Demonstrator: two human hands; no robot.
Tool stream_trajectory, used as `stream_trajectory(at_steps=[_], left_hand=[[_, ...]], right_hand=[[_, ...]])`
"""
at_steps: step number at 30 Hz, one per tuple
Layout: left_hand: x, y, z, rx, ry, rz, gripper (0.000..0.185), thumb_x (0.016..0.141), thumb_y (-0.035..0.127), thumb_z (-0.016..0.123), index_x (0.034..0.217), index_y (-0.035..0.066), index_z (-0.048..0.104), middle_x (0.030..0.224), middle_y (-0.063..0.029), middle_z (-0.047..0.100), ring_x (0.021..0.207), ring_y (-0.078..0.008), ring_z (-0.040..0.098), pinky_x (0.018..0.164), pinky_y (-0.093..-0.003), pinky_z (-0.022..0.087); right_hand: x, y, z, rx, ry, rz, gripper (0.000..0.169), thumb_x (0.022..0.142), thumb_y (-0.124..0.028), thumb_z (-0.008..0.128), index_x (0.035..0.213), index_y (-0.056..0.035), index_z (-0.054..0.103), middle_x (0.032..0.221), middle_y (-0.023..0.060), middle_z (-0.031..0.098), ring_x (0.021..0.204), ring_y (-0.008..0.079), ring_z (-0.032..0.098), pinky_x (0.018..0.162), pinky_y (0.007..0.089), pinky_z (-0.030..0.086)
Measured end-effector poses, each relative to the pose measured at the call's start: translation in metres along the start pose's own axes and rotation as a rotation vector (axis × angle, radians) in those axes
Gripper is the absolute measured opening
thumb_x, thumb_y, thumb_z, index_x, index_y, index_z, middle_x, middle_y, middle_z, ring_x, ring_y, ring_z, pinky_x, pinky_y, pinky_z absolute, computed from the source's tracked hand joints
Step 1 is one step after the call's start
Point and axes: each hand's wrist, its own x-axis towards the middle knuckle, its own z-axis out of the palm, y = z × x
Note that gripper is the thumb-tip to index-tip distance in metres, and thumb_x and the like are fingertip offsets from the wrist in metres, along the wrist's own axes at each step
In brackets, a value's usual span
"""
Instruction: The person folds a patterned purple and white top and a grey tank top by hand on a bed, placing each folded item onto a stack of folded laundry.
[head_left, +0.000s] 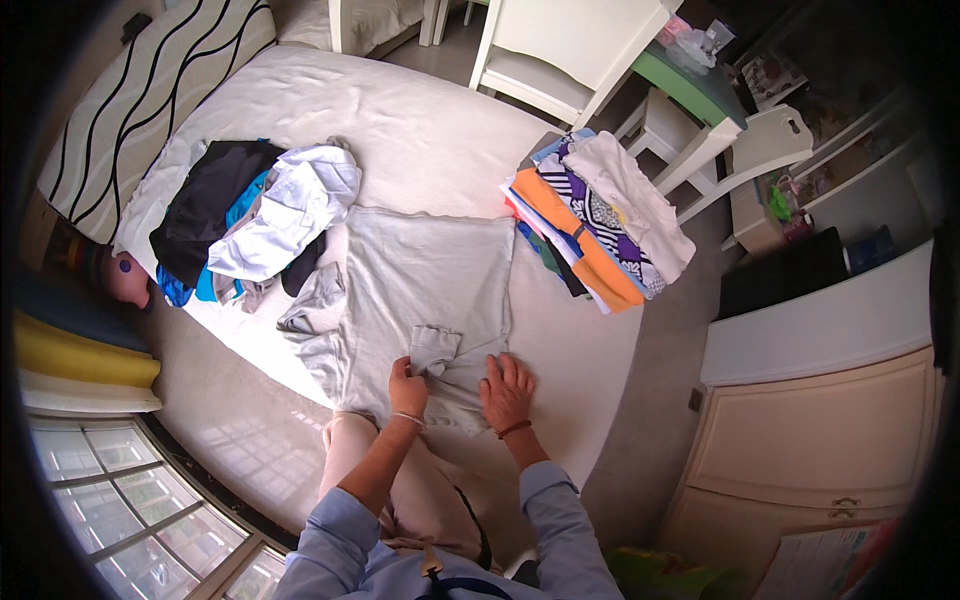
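A light grey long-sleeved shirt (431, 262) lies spread on the bed in front of me. One sleeve (435, 349) is folded in over the body, its cuff pointing away from me. My left hand (407, 391) pinches this sleeve near its lower left edge. Flat on the shirt's right side, near the shoulder, rests my right hand (508, 391) with its fingers somewhat apart. The other sleeve (311, 304) trails crumpled to the left. The shirt's near end lies close to my knees, and its collar is partly hidden by my hands.
Loose clothes, with a white garment (292, 202) and a black garment (210, 202) on top, lie heaped at the left. A stack of folded clothes (592, 217) sits at the right edge of the bed (420, 112). Beyond stand white chairs (562, 45) and a green-edged table (682, 86).
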Motion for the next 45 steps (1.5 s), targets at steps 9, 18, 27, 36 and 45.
stream_trajectory(at_steps=[9, 18, 27, 36, 45], left_hand=[[0.004, 0.028, -0.005, -0.550, -0.080, -0.357, 0.027, 0.081, 0.005, 0.054, 0.107, -0.004, 0.055, 0.090, -0.0108, 0.063, 0.076, -0.0203, 0.061, 0.067, -0.0309, 0.051], [0.002, 0.039, -0.007, 0.299, -0.028, 0.060, 0.042, 0.074, 0.010, 0.062, 0.113, 0.000, 0.053, 0.091, -0.0173, 0.062, 0.079, -0.0269, 0.061, 0.071, -0.0343, 0.049], [-0.009, 0.052, -0.010, 0.629, -0.006, 0.419, 0.046, 0.073, 0.007, 0.060, 0.117, 0.009, 0.048, 0.105, -0.0169, 0.050, 0.082, -0.0360, 0.057, 0.073, -0.0425, 0.048], [-0.001, 0.054, -0.010, 0.340, 0.088, 0.537, 0.018, 0.079, 0.005, 0.056, 0.096, 0.003, 0.052, 0.082, -0.0109, 0.056, 0.073, -0.0270, 0.056, 0.065, -0.0370, 0.046], [0.007, -0.017, -0.037, -0.106, 0.295, 0.040, 0.034, 0.074, 0.002, 0.060, 0.106, 0.005, 0.048, 0.081, -0.0046, 0.049, 0.070, -0.0127, 0.046, 0.063, -0.0265, 0.041]], right_hand=[[0.008, 0.043, 0.014, 0.603, 0.179, 0.303, 0.028, 0.084, -0.015, 0.057, 0.109, -0.0038, 0.058, 0.098, 0.0128, 0.061, 0.088, 0.0291, 0.058, 0.080, 0.0372, 0.046], [0.025, 0.019, 0.017, 0.151, 0.082, 0.204, 0.037, 0.081, -0.025, 0.062, 0.111, -0.0045, 0.057, 0.098, 0.0142, 0.059, 0.093, 0.0334, 0.054, 0.082, 0.0444, 0.042], [0.021, 0.009, 0.020, 0.004, 0.031, 0.266, 0.042, 0.080, -0.031, 0.061, 0.114, -0.0070, 0.053, 0.109, 0.0150, 0.052, 0.103, 0.0349, 0.046, 0.087, 0.0483, 0.036], [0.023, 0.016, 0.028, 0.057, 0.135, 0.224, 0.043, 0.080, -0.036, 0.060, 0.111, -0.0079, 0.052, 0.106, 0.0153, 0.052, 0.100, 0.0356, 0.047, 0.085, 0.0499, 0.037], [0.026, 0.017, 0.032, 0.086, 0.122, 0.225, 0.040, 0.078, -0.033, 0.062, 0.108, -0.0076, 0.053, 0.103, 0.0155, 0.053, 0.098, 0.0353, 0.048, 0.081, 0.0487, 0.038]])
